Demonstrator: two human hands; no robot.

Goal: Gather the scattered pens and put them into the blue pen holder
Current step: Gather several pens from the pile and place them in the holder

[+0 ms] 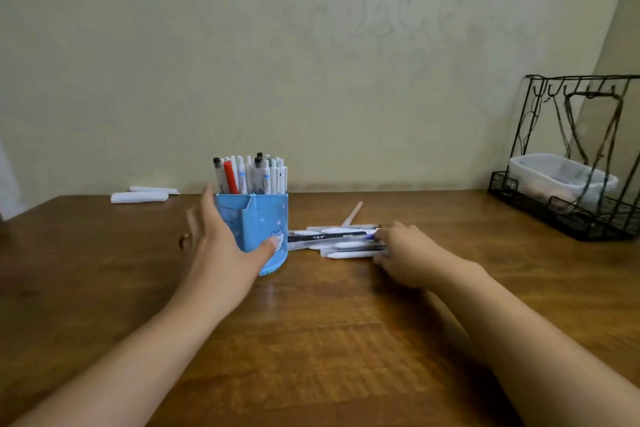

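Note:
The blue pen holder [265, 222] stands upright mid-table with several pens [251, 175] sticking out of its top. My left hand [216, 244] is spread around its left side, thumb touching the front; the fingers look straight. To the holder's right, several white and dark pens [337, 239] lie in a loose pile on the table. My right hand [407, 255] lies on the pile's right end with its fingers curled over the pen ends. One pale pen [353, 213] lies apart, angled behind the pile.
The brown wooden table [311, 322] runs up to a pale wall. A black wire rack [571, 163] holding a white plastic tub [554, 175] stands at the right rear. Two white rolled items [140, 196] lie at the back left edge.

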